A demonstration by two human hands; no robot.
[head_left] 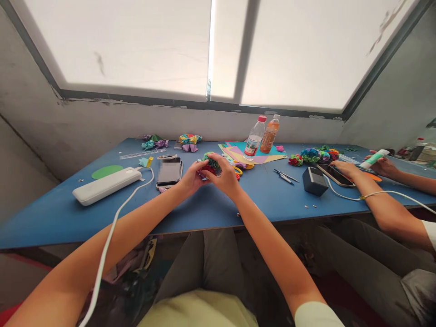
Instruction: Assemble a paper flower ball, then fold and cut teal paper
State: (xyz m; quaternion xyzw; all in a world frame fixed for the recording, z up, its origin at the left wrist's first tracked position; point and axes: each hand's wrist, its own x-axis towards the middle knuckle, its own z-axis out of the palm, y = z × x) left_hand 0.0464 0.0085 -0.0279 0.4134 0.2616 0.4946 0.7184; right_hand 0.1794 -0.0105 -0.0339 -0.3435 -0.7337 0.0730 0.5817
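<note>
A crumpled green and red paper flower [211, 165] is held between my two hands above the blue table. My left hand [191, 178] grips it from the left side, fingers curled against it. From the right, my right hand [225, 176] wraps over its top and side. My palms and fingers hide part of the flower. Just left of my left hand lies a phone [169, 171] on a stack of flat items. Scissors with yellow handles [237, 171] lie partly hidden behind my right hand.
A white power bank [106, 186] and its cable lie left. Coloured paper sheets [270, 157] lie under two bottles [255, 138]. Pens [285, 176], a dark cube [315, 180] and paper flowers [309, 156] are right, near a co-worker's hand holding a glue stick [374, 159].
</note>
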